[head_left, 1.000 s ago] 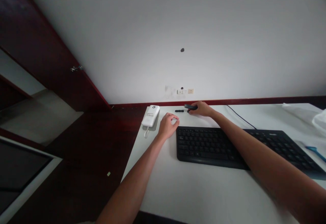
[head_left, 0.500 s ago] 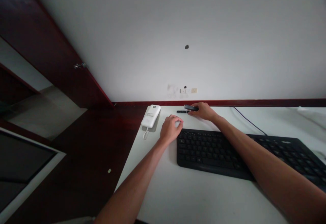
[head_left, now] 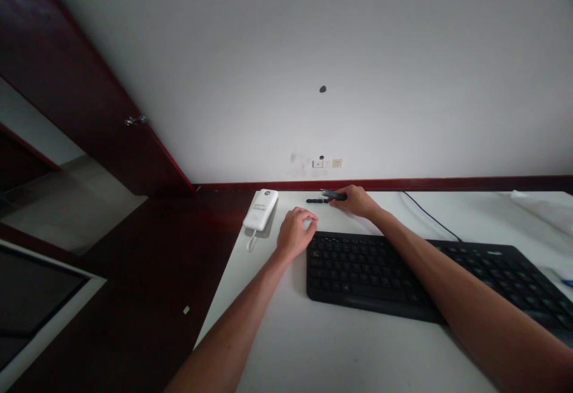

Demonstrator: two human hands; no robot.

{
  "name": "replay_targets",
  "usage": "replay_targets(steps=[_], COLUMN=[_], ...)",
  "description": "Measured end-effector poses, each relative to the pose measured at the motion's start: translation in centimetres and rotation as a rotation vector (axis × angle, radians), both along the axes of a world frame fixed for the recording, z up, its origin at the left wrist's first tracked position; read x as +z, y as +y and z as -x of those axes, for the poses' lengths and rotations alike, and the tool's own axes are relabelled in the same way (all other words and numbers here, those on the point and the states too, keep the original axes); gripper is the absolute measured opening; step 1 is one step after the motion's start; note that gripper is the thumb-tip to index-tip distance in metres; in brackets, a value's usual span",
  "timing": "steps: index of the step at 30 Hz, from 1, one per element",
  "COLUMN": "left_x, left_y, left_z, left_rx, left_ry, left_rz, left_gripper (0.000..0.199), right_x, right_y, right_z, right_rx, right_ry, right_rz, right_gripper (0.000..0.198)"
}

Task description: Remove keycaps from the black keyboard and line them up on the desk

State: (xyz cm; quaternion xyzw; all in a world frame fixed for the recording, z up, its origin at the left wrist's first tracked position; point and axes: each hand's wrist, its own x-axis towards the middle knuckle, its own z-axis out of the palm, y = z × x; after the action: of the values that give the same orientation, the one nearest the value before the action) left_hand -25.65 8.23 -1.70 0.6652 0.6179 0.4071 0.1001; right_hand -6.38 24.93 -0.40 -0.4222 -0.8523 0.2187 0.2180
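Note:
My right hand (head_left: 353, 200) is near the far edge of the white table, closed on a slim dark grey pen-like tool (head_left: 332, 194) that points left. Its exact kind is too small to make out. Just below the tool lies a short row of small black pieces (head_left: 317, 201), and my right fingertips are at the row's right end. Beside the top left corner of the black keyboard (head_left: 358, 265) rests my left hand (head_left: 296, 230). Its thumb and fingers curl together into a ring, and nothing shows inside. My right forearm crosses over the keyboard.
A white power bank (head_left: 261, 209) with a short strap lies at the table's left edge. The keyboard's cable (head_left: 432, 217) runs to the back edge. A whitish sheet (head_left: 541, 209) and a blue item (head_left: 567, 282) are at the right. Wall sockets (head_left: 327, 164) sit behind the table.
The whole view has shifted slightly, so everything sits a little lower and further left. The tool in my right hand has tilted slightly. My left hand keeps its curled pose beside the keyboard.

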Motion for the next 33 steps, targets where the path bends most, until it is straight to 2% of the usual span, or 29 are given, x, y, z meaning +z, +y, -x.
replay_targets(steps=[28,33], left_x=[0.6,1.2], left_y=[-0.1,-0.5], left_z=[-0.1,0.0], left_rx=[-0.004,-0.098], left_ry=[0.011,-0.089], left_rz=[0.004,-0.06], left_gripper=[0.012,0.013], right_x=[0.3,1.9], right_y=[-0.3,-0.8], right_z=[0.4,-0.3], right_rx=[-0.002,-0.079], right_ry=[-0.024,0.098], right_rz=[0.007,-0.07], right_gripper=[0.027,0.032])
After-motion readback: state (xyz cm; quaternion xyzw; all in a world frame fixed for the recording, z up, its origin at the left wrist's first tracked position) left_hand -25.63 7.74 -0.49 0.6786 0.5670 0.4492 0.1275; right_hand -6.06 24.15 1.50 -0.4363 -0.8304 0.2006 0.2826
